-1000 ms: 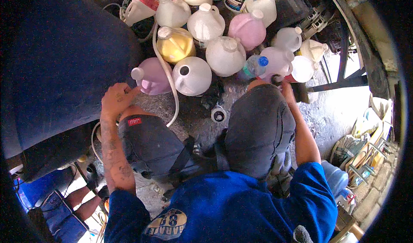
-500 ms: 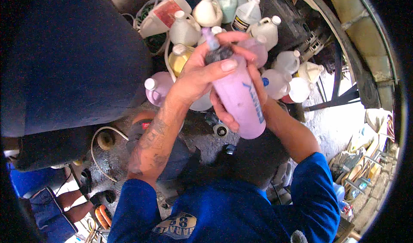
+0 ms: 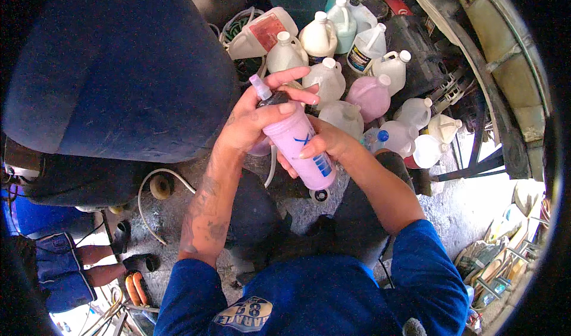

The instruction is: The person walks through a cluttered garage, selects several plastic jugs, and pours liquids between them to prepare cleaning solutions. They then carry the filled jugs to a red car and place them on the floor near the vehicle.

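Here, in the head view, we find a pink bottle (image 3: 300, 145) held aslant above the knees (image 3: 256, 208) and in front of the jugs (image 3: 328, 83). Its pale nozzle (image 3: 260, 86) points up and to the left, and its base slopes down to the right. We see the left hand (image 3: 253, 119) wrapped around the top end by the black collar (image 3: 273, 100), its thumb laid across the front and its upper fingers stretched out past the bottle. The right hand (image 3: 330, 141) grips the lower half, thumb on the front near a blue marking; we cannot tell how all its fingers sit, as the bottle hides some of them.

Beyond the hands we count among the jugs a pink jug (image 3: 369, 97) and, farther left, a red-labelled jug (image 3: 247, 43) that lies tilted. Near the right forearm (image 3: 380, 184) we notice a clear bottle (image 3: 373, 138) with a blue cap (image 3: 382, 135). On the left we have a large dark blue padded thing (image 3: 119, 80), and below it a pale hose (image 3: 141, 202) curves along the floor (image 3: 175, 214).
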Demonstrator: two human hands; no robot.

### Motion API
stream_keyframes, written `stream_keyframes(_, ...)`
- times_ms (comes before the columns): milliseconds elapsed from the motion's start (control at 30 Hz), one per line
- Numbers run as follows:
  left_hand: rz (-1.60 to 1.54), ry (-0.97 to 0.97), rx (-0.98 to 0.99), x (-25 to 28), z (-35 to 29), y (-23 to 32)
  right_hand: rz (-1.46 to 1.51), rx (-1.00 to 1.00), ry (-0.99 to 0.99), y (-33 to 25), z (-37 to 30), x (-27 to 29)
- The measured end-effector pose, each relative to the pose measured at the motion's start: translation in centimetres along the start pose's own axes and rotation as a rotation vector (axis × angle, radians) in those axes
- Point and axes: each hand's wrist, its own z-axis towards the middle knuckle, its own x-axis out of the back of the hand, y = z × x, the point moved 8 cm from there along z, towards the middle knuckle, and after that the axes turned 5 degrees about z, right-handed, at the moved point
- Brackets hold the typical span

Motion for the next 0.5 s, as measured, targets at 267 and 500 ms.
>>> stream_keyframes(267,0.167,0.124,0.073,-0.3,-0.2,0.4,-0.187,0.062,0.025,-0.6,-0.4,0.1)
stream_keyframes(500,0.177,-0.010,0.053,-3.5,-1.0,0.4,0.423,-0.192,-0.533,3.3,-2.0,-4.1)
